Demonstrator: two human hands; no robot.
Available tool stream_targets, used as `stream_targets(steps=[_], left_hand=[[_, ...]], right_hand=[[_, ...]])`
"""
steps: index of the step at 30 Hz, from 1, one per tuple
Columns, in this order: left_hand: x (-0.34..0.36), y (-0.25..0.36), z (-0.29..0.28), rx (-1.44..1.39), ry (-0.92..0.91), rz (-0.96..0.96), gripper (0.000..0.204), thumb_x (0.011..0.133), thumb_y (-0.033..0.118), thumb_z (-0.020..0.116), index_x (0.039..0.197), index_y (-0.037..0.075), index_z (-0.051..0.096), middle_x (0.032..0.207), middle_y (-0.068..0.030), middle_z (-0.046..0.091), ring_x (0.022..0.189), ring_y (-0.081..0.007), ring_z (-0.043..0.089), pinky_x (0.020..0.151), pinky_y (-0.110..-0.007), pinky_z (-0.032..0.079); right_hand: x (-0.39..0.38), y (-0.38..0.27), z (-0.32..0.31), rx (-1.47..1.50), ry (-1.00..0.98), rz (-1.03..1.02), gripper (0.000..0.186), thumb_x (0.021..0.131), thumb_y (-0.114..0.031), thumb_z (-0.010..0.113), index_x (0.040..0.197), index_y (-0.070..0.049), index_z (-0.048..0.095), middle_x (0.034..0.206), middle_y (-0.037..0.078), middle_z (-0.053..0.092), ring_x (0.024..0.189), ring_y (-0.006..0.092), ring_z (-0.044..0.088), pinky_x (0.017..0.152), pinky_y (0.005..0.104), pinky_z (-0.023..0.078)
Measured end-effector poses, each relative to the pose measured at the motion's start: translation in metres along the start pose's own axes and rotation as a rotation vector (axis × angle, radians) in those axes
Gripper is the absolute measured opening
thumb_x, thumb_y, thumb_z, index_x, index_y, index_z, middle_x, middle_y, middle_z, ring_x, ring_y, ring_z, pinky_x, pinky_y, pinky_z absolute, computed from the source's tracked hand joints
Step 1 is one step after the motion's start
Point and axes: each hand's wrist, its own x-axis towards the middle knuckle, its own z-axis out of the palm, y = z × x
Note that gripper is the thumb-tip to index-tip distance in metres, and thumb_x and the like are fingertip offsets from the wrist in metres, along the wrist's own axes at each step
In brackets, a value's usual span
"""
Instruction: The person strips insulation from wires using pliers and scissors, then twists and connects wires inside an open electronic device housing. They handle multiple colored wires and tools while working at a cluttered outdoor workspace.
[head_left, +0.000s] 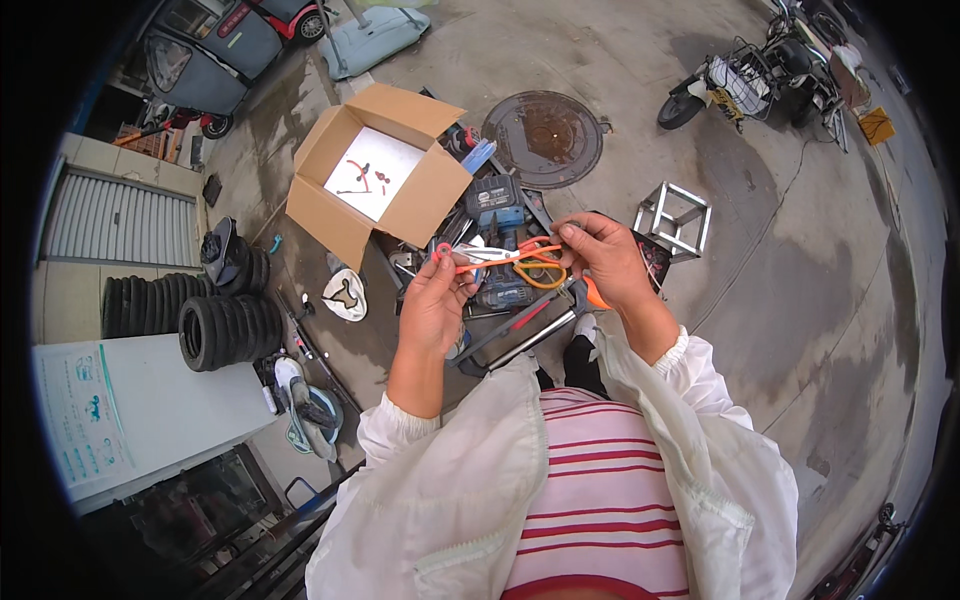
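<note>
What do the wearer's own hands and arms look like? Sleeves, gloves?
The left hand and right hand are ungloved, wrists bare. Both sleeves are loose, off-white fabric with gathered cuffs, pushed up the forearms. No cables or markings visible on them.

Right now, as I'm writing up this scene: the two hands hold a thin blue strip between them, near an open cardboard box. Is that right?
Only the colour is wrong. The head view shows the left hand and right hand holding a thin orange strip between them, near an open cardboard box.
</note>
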Motion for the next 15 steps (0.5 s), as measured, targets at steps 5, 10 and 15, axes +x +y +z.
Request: stream_targets(steps=[5,10,15], left_hand=[[-0.022,0.018,-0.023,-0.197,0.099,0.134,0.023,0.098,0.025,0.059,0.102,0.003,0.065,0.095,-0.0052,0.066,0.088,-0.0148,0.062,0.082,-0.030,0.052],[-0.040,0.022,-0.043,-0.274,0.149,0.168,0.023,0.098,0.025,0.059,0.103,0.004,0.065,0.095,-0.0050,0.065,0.089,-0.0163,0.061,0.084,-0.032,0.051],[-0.051,0.023,-0.047,-0.307,0.191,0.199,0.023,0.098,0.023,0.059,0.104,0.002,0.067,0.093,-0.0056,0.066,0.085,-0.0150,0.063,0.081,-0.030,0.053]], right_hand=[[-0.013,0.009,0.039,-0.020,0.053,0.042,0.025,0.094,-0.026,0.065,0.095,-0.001,0.071,0.071,-0.002,0.061,0.056,0.0041,0.051,0.048,0.0191,0.037],[-0.018,0.015,0.062,-0.001,0.031,0.094,0.027,0.094,-0.028,0.065,0.094,-0.001,0.070,0.063,-0.003,0.056,0.051,0.0048,0.047,0.047,0.0200,0.035],[-0.019,0.016,0.068,-0.036,-0.026,0.144,0.027,0.097,-0.030,0.061,0.096,-0.004,0.069,0.063,-0.004,0.055,0.054,0.0047,0.048,0.049,0.0195,0.035]])
